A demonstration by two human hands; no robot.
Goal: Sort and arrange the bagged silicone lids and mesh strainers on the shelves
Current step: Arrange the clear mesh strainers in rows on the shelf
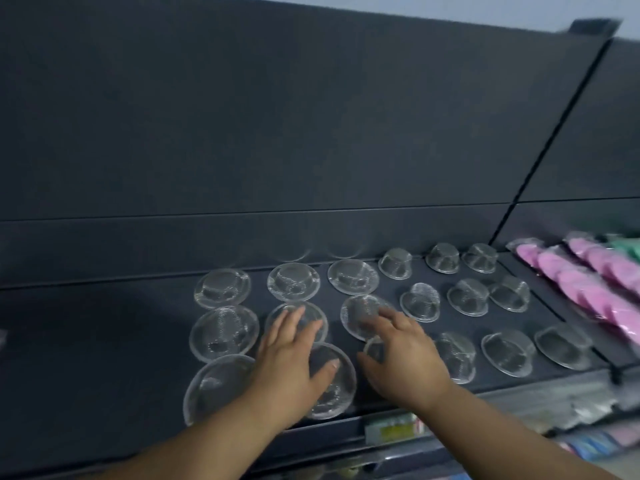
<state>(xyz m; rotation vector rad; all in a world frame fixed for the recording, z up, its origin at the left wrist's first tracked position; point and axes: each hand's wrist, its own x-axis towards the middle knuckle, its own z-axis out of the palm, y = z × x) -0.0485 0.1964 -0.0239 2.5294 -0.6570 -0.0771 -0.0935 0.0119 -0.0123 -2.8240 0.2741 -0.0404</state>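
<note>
A dark back panel [277, 116] filled the upper two thirds of the frame, with a slanted seam running down at the upper right. Below it a dark shelf [104, 323] crossed the frame from the left edge to the right, bare at its left end. Clear-rimmed mesh strainers [467, 297] lay on it in three loose rows from centre to right, wider shallow ones to the left and smaller, deeper ones to the right, most set apart from each other. At the right edge, bagged pink lids [588, 282] stood packed in rows, with a few green packs [627, 245] behind them at the far right. Under the shelf, at lower right, a lower shelf [571, 400] held blurred bagged goods.

The left hand [291, 358] lay flat at lower centre with its fingers spread and straight. Its fingertips rested on a second-row strainer [317, 322] and its thumb on the front strainer [332, 393], gripping neither. The right hand [401, 351], just beside it, was also spread wide. Its fingers reached over the middle strainer [360, 315], while a small strainer [374, 348] sat partly under the palm by the thumb. Whether the palm pressed on it could not be told.

A blurred price label [394, 427] was on the shelf's front edge at lower centre.
</note>
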